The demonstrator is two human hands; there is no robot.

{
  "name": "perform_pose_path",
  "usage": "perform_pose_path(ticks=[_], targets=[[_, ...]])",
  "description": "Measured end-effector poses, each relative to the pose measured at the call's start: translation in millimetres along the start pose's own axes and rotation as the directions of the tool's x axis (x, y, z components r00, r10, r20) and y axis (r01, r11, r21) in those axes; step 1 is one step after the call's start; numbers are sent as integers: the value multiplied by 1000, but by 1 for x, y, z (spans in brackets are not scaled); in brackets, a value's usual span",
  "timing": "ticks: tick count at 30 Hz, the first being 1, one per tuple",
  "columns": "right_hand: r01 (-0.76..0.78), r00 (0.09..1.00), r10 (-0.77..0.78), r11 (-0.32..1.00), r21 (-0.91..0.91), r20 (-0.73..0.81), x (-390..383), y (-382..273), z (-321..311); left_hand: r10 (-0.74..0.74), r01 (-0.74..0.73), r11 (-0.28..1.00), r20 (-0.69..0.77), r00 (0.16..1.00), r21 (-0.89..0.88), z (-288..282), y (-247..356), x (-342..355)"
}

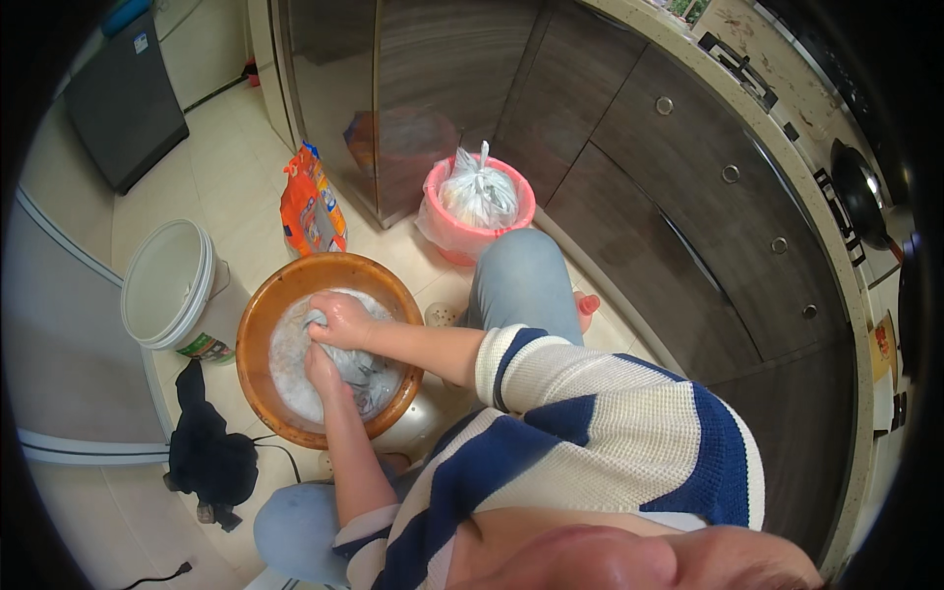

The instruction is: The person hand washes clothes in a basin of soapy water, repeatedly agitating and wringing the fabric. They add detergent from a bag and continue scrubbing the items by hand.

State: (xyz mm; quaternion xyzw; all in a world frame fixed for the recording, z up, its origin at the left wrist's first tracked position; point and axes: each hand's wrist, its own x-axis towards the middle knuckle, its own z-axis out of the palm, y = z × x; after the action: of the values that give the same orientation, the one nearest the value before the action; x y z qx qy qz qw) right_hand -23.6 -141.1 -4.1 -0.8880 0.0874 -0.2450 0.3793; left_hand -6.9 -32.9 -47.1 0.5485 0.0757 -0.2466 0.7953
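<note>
An orange-brown plastic basin [258,369] on the floor holds foamy water and a wet light grey-blue cloth [364,374]. My right hand [342,317] is closed on the cloth above the suds. My left hand [324,367] grips the same cloth just below it, toward me; its fingertips are partly hidden.
A white bucket [167,280], an orange detergent bag [303,206], a pink bin [440,236] with a tied bag, and dark clothing [211,462] are around the basin. Grey cabinets [639,226] line the right, under a counter with a stove and wok [851,187]. My knees flank the basin.
</note>
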Motion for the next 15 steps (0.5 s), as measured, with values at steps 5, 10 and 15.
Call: perform_pose_path(ticks=[5, 10, 15], targets=[[-141, 984, 94, 932, 335, 152, -22, -15, 0, -51, 51, 999, -63, 997, -4, -17, 10, 12], [396, 908, -412, 904, 162, 77, -75, -76, -2, -21, 313, 854, 574, 818, -415, -43, 16, 2], [211, 977, -211, 977, -9, -34, -38, -5, 24, -150, 176, 980, 239, 959, -90, -14, -6, 4]])
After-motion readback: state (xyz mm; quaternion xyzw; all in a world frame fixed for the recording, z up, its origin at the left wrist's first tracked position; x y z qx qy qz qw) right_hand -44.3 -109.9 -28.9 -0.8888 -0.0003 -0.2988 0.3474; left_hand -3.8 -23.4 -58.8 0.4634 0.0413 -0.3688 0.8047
